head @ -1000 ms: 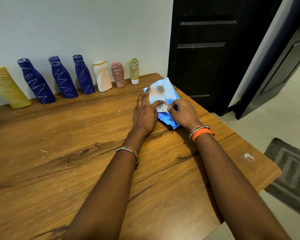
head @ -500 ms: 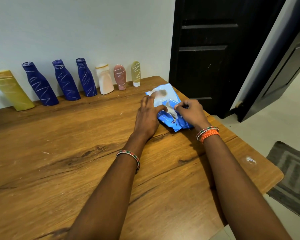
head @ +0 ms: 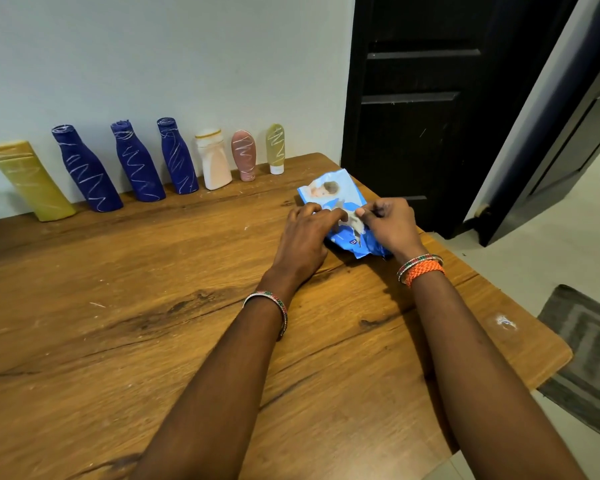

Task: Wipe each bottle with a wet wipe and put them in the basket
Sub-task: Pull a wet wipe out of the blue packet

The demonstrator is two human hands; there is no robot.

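Lying under left fingers (head: 317, 211), wipes pack (head: 343, 202); right fingers (head: 364, 213) seemingly pinching wipe.

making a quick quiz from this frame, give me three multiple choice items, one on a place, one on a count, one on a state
1. Where is the wipes pack?
A. far right of the table
B. on the floor
C. left of the yellow bottle

2. How many blue bottles stand by the wall?
A. one
B. three
C. five

3. What is the right hand doing?
A. lying flat
B. holding a bottle
C. pinching a wipe

Answers:
1 A, it lies near the door-side edge.
2 B, three stand side by side.
3 C, fingertips pinch white material at the pack's opening while the left hand presses the pack.
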